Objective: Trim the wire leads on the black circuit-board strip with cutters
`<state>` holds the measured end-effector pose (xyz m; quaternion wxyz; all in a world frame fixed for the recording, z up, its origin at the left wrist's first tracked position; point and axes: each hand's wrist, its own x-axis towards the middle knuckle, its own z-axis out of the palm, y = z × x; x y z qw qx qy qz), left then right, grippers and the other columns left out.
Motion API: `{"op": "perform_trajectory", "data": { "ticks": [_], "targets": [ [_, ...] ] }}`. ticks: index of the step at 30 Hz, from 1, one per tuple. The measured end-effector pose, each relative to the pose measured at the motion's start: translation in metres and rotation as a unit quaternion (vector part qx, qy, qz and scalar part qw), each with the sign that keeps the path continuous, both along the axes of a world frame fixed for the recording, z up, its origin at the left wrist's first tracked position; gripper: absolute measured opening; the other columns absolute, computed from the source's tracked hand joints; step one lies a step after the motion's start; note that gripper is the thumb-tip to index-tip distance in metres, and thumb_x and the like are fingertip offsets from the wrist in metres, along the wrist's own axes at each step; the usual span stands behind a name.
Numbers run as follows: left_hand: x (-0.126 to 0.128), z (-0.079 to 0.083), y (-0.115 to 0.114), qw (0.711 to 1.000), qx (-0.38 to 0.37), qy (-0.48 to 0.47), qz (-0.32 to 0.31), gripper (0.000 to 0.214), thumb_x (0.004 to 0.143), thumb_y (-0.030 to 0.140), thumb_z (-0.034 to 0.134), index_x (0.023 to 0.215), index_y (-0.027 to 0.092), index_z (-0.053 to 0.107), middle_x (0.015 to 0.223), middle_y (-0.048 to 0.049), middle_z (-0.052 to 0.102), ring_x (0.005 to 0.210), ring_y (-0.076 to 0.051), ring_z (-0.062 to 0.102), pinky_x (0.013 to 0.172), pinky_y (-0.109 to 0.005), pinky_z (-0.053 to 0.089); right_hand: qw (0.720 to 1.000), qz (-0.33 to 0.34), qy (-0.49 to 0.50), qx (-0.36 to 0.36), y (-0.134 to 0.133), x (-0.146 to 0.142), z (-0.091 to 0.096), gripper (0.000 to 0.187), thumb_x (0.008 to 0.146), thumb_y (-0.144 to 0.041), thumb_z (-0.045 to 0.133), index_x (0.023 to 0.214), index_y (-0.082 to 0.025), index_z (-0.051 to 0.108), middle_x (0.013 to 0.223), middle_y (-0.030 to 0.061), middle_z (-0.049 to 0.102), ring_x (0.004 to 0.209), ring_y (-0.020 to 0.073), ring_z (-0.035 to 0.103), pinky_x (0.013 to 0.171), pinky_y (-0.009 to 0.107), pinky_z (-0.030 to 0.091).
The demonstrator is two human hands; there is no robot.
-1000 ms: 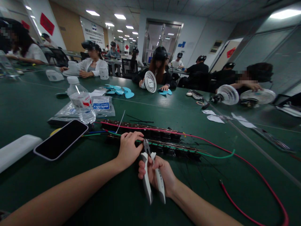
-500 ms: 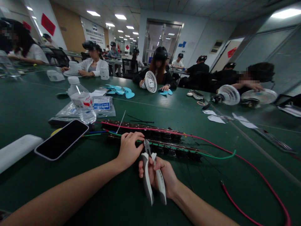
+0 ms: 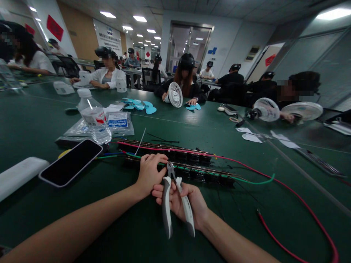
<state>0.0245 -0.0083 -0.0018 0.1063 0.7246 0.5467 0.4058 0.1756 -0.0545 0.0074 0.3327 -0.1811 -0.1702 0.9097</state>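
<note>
In the head view my right hand [image 3: 189, 202] holds a pair of diagonal cutters [image 3: 166, 204] with white and grey handles. The handles are spread apart, and the jaws meet the near edge of a long black strip assembly [image 3: 197, 175] beside my left fingertips. My left hand [image 3: 150, 170] grips the left part of this assembly, fingers curled over it and thumb on the near side. A green wire [image 3: 255, 182] runs along the assembly. Just behind lies a second black strip [image 3: 192, 157], with a red wire [image 3: 236, 159] along it. What lies between the jaws cannot be made out.
A phone [image 3: 71, 163], a white oblong object [image 3: 20, 175] and a water bottle [image 3: 94, 118] stand or lie to the left. A white cable tie [image 3: 140, 140] sticks up behind my left hand. Co-workers across the table handle fan parts, including a white fan grille [image 3: 175, 95].
The cutter handles have spread wider, the left one swinging left, and my right fingers have loosened. My left hand stays in place. A co-worker's hand at the right has moved lower on a fan.
</note>
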Motion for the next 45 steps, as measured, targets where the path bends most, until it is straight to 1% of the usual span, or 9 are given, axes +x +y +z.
{"op": "perform_trajectory", "data": {
  "ticks": [7, 17, 22, 29, 37, 45],
  "targets": [
    [0.0007, 0.0002, -0.0002, 1.000, -0.003, 0.001, 0.004, 0.017, 0.073, 0.015, 0.059, 0.088, 0.023, 0.058, 0.090, 0.0020, 0.068, 0.089, -0.018, 0.059, 0.093, -0.039, 0.028, 1.000, 0.002, -0.002, -0.004, 0.0006, 0.0010, 0.0005, 0.020, 0.056, -0.010, 0.041, 0.072, -0.015, 0.051, 0.089, 0.0090, 0.062, 0.089, 0.0209, 0.058, 0.087, 0.045, 0.039],
    [0.0000, -0.0008, -0.0001, 1.000, -0.003, -0.010, -0.003, 0.018, 0.073, 0.015, 0.060, 0.089, 0.023, 0.058, 0.090, 0.0027, 0.068, 0.089, -0.018, 0.059, 0.093, -0.039, 0.028, 1.000, 0.014, 0.003, 0.008, 0.0012, 0.0016, 0.0016, 0.026, 0.057, -0.009, 0.040, 0.080, -0.014, 0.050, 0.098, 0.0107, 0.062, 0.092, 0.0207, 0.057, 0.086, 0.041, 0.038],
    [0.0010, 0.0000, -0.0004, 1.000, -0.007, -0.009, 0.004, 0.018, 0.073, 0.016, 0.060, 0.089, 0.023, 0.057, 0.089, 0.0025, 0.068, 0.089, -0.018, 0.059, 0.093, -0.039, 0.027, 1.000, 0.007, -0.005, 0.003, 0.0012, 0.0014, 0.0000, 0.022, 0.057, -0.009, 0.041, 0.077, -0.016, 0.048, 0.096, 0.0092, 0.062, 0.088, 0.0203, 0.057, 0.083, 0.041, 0.040],
    [0.0013, 0.0024, -0.0024, 1.000, -0.010, -0.008, 0.003, 0.019, 0.074, 0.015, 0.059, 0.091, 0.024, 0.057, 0.089, 0.0020, 0.068, 0.089, -0.019, 0.059, 0.092, -0.039, 0.028, 1.000, -0.012, -0.018, 0.018, 0.0003, -0.0001, -0.0017, 0.020, 0.057, -0.009, 0.042, 0.076, -0.016, 0.047, 0.092, 0.0073, 0.062, 0.082, 0.0183, 0.057, 0.080, 0.039, 0.041],
    [0.0022, 0.0030, -0.0025, 1.000, -0.003, -0.013, 0.004, 0.018, 0.073, 0.014, 0.060, 0.088, 0.023, 0.057, 0.087, 0.0030, 0.067, 0.087, -0.018, 0.059, 0.092, -0.038, 0.028, 0.999, -0.017, -0.012, 0.024, -0.0007, -0.0016, -0.0001, 0.019, 0.058, -0.008, 0.041, 0.075, -0.017, 0.044, 0.089, 0.0068, 0.059, 0.080, 0.0178, 0.056, 0.078, 0.039, 0.042],
    [0.0036, 0.0046, -0.0038, 1.000, -0.009, -0.009, 0.011, 0.015, 0.074, 0.014, 0.059, 0.086, 0.022, 0.057, 0.090, 0.0014, 0.067, 0.087, -0.019, 0.059, 0.092, -0.039, 0.028, 0.999, -0.028, -0.017, 0.021, -0.0019, -0.0035, 0.0007, 0.019, 0.056, -0.008, 0.042, 0.072, -0.018, 0.040, 0.085, 0.0054, 0.057, 0.076, 0.0171, 0.056, 0.076, 0.038, 0.043]
  ]
}}
